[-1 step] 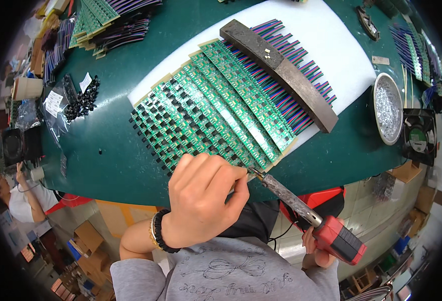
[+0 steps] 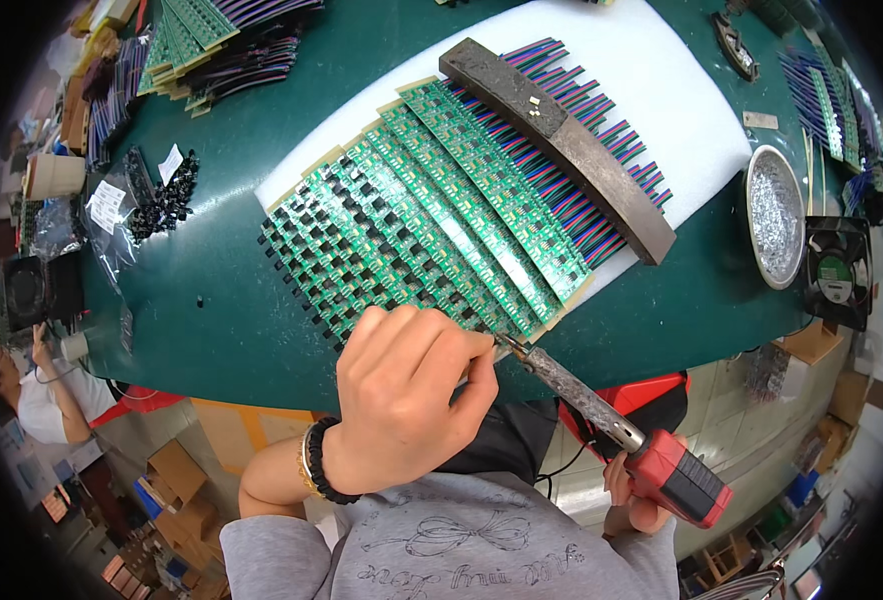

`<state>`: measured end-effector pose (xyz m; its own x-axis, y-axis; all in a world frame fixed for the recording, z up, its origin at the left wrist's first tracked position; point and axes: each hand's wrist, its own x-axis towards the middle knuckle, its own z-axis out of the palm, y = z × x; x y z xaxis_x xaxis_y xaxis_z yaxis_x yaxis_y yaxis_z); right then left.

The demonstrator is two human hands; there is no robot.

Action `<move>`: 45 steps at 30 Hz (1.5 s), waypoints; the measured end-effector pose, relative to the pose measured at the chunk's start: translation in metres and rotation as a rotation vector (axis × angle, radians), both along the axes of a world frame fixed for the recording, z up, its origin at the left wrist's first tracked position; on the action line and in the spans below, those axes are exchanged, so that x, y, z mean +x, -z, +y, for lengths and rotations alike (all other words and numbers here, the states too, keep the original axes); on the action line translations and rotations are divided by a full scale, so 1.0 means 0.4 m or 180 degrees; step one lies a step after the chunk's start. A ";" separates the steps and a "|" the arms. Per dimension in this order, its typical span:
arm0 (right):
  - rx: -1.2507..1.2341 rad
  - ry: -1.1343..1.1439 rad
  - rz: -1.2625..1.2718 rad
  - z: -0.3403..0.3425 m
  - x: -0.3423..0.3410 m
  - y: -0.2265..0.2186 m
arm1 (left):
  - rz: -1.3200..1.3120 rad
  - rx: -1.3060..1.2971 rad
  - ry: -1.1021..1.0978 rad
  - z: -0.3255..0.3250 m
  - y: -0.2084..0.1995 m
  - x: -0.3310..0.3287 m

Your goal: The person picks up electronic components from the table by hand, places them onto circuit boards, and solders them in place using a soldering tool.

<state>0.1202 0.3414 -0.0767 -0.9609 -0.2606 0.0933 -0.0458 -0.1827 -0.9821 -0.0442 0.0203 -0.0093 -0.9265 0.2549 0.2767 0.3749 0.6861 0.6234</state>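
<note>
Green tabletop (image 2: 231, 300) bears circuit boards (image 2: 441, 215) just beyond the left hand (image 2: 401, 395), its fingertips (image 2: 482, 346) pinched around what I can't tell, a dark bar (image 2: 561, 145) farther off apparently pinning wires (image 2: 561, 210), while the right hand (image 2: 647, 515) curls around the soldering iron (image 2: 581, 397), angling its tip toward them.

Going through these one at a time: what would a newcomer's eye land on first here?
Probably the overlapping green circuit boards at centre, with a long dark bar lying across their multicoloured wires on a white pad. Next, below them, the red-and-black soldering iron in the right hand, its tip beside the left hand's fingertips at the boards' near edge.
</note>
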 end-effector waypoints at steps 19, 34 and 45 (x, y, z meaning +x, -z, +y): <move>-0.0583 -0.0644 0.0689 0.013 -0.012 0.037 | 0.0122 0.0116 -0.0087 0.006 0.004 -0.004; 0.0027 -0.0142 0.0221 0.024 0.014 0.010 | 0.0120 0.0133 -0.0085 0.007 0.003 -0.003; 0.1077 0.2638 0.1362 -0.035 -0.218 -0.105 | 0.0148 0.0009 0.0021 0.011 -0.018 -0.009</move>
<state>0.0331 0.3273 -0.0348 -0.7541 0.4017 0.5196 -0.3952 0.3544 -0.8475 -0.0478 0.0247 -0.0020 -0.9110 0.2601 0.3201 0.4080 0.6818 0.6072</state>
